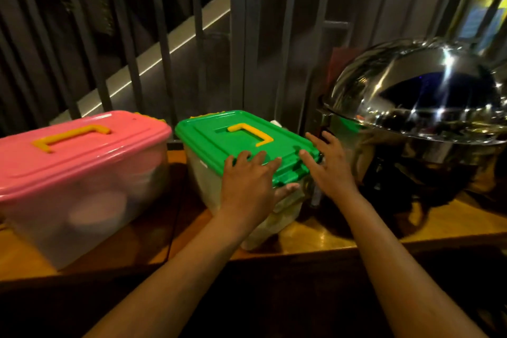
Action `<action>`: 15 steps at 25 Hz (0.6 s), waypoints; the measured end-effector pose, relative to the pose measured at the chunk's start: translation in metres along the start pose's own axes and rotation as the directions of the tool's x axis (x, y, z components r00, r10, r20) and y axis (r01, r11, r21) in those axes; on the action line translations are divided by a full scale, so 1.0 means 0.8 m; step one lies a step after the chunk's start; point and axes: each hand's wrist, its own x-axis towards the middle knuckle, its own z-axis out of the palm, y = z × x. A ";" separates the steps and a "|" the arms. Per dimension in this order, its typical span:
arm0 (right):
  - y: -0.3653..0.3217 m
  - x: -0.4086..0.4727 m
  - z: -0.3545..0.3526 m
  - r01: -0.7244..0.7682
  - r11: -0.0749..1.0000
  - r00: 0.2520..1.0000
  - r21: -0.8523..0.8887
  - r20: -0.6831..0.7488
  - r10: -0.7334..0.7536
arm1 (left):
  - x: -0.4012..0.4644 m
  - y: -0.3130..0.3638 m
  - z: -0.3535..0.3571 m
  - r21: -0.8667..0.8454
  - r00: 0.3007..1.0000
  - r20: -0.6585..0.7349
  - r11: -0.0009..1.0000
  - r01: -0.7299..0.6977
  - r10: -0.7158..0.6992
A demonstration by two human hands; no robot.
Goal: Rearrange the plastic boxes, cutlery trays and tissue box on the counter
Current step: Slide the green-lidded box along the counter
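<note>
Both my forearms reach up from the near edge of the worktop [315, 230] toward the green-lidded box [241, 145]. Far to the left, the pink-lidded box [79, 145] sits by the left end of the worktop, its yellow handle [70, 136] lying flat on the lid; pale rounded shapes show through its cloudy wall, too blurred to name. Just right of it, apart by a narrow gap, stands the green-lidded box, turned at an angle. My left hand [247, 181] lies on its near corner, fingers curled over the lid's rim and thumb pressed to the clear wall below, so I am gripping it there. My right hand [326, 162] is spread flat with loose fingers against the box's right side and clasps nothing. What the green box holds is hard to make out. Right of my hands, a shiny domed chafing dish [417, 107] fills the right end, cut off by the frame.
</note>
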 end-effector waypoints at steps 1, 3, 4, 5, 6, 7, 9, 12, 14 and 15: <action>-0.002 0.002 0.014 -0.009 1.000 0.999 0.029 0.047 0.007 | -0.006 -0.009 -0.002 -0.016 1.000 -0.007 1.000 -0.014 0.014; -0.014 -0.008 0.034 0.038 0.997 0.999 0.070 0.035 -0.041 | -0.013 -0.036 -0.010 -0.048 0.999 0.011 0.998 -0.041 0.041; -0.023 -0.016 0.039 0.076 0.995 0.997 0.061 0.010 -0.077 | -0.016 -0.054 -0.016 -0.062 0.998 0.036 0.997 -0.041 0.043; -0.035 -0.027 0.042 0.113 0.993 0.994 0.024 -0.003 -0.113 | -0.019 -0.072 -0.018 -0.075 0.998 0.050 0.997 -0.028 0.032; -0.045 -0.039 0.044 0.141 0.990 0.990 -0.026 0.000 -0.141 | -0.025 -0.088 -0.021 -0.086 0.999 0.045 0.996 0.000 0.004; -0.054 -0.054 0.045 0.167 0.983 0.986 -0.078 0.008 -0.167 | -0.031 -0.100 -0.024 -0.103 0.999 0.026 0.994 0.044 -0.042; -0.064 -0.076 0.048 0.218 0.966 0.976 -0.137 0.021 -0.217 | -0.039 -0.114 -0.024 -0.141 0.987 -0.010 0.977 0.158 -0.161; -0.069 -0.085 0.055 0.210 0.970 0.978 -0.124 0.028 -0.208 | -0.042 -0.120 -0.019 -0.248 0.959 0.003 0.929 0.277 -0.285; -0.069 -0.087 0.059 0.189 0.976 0.982 -0.109 -0.002 -0.190 | -0.042 -0.121 -0.018 -0.294 0.952 0.034 0.908 0.300 -0.304; -0.070 -0.089 0.060 0.187 0.976 0.982 -0.110 -0.009 -0.189 | -0.042 -0.122 -0.021 -0.307 0.954 0.050 0.904 0.298 -0.297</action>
